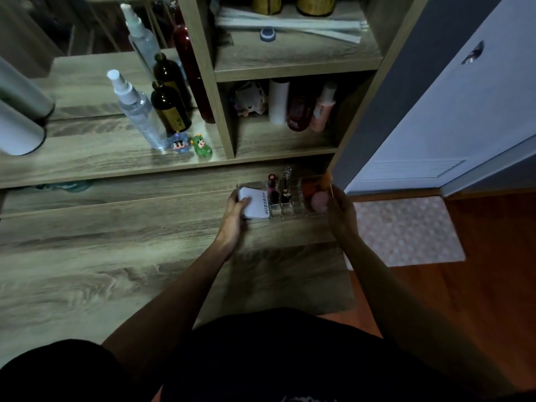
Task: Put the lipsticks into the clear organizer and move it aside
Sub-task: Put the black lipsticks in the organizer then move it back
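Note:
A clear organizer (295,210) sits on the wooden tabletop near its right edge, just below the shelf unit. Two lipsticks stand upright in its middle slots: a dark red one (272,188) and a clear-capped one (286,185). A white compact (256,204) lies in its left section; pink and orange sponges (314,197) fill the right section. My left hand (236,211) grips the organizer's left end, thumb on the compact. My right hand (340,211) grips the right end.
Spray bottles (136,108), a dark bottle (169,107) and two small figurines (191,145) stand on the ledge at back left. Bottles fill the shelf cubby (301,107) behind the organizer. A patterned mat (406,230) lies on the floor to the right.

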